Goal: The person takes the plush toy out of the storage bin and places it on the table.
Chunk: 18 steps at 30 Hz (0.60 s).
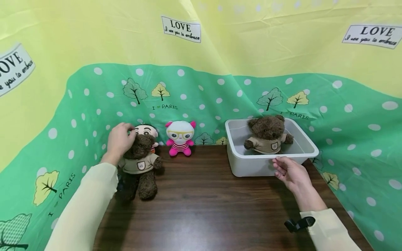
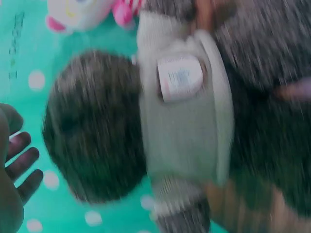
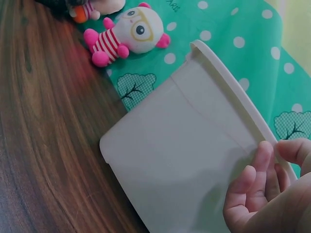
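Resting on the tabletop [image 1: 201, 202]; left hand [image 1: 119, 141] gripping upright brown bear [image 1: 141, 164], far left of bin [image 1: 251, 167]; right hand [image 1: 290, 172] pinching its near rim.

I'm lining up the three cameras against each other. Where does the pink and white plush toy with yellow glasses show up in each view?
Head: the pink and white plush toy sits at the table's back edge, left of centre, against the green backdrop.
Left wrist: blurred at the top left, above the brown bear.
Right wrist: top centre, lying tilted, left of the white bin.
Shared landmark: the green polka-dot backdrop.
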{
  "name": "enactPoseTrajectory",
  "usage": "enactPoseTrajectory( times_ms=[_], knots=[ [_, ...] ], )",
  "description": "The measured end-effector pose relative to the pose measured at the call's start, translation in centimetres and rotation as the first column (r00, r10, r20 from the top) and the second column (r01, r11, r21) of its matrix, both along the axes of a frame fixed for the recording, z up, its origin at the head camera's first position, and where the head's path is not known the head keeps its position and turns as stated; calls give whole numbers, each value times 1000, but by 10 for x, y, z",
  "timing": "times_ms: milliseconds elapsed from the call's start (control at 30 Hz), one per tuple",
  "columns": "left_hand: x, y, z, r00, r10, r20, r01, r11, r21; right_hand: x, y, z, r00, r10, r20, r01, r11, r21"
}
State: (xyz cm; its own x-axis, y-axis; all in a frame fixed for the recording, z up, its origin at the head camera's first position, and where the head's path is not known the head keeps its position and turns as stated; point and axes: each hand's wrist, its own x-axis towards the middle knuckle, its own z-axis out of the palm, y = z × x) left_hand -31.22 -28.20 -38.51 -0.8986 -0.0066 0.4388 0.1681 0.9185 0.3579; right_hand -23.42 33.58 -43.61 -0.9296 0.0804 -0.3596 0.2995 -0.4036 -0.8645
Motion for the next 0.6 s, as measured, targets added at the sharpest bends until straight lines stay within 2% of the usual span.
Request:
enactPoseTrajectory(
  times_ms=[67,167,300,367,467,600],
  knots=[
    [-8,18,1,999,-31,-28,31,999,8,-1,0,0,1000,-10,9,10,1000,0],
    [-18,50,5,995,-99,2,99,995,26,-2,1,-1,1000,-20,16,20,1000,1],
    [-30,101,16,979,-197,49,192,978,84,-2,1,-1,1000,-22,17,22,1000,2],
    [-37,127,24,966,-247,73,238,964,118,-2,1,-1,1000,-19,17,19,1000,2],
    [-45,164,39,931,-333,149,308,936,171,-1,1,-2,1000,-21,19,21,1000,-3],
    [-53,210,57,863,-434,260,386,897,215,1,1,-2,999,-25,21,25,1000,-6]
  ],
)
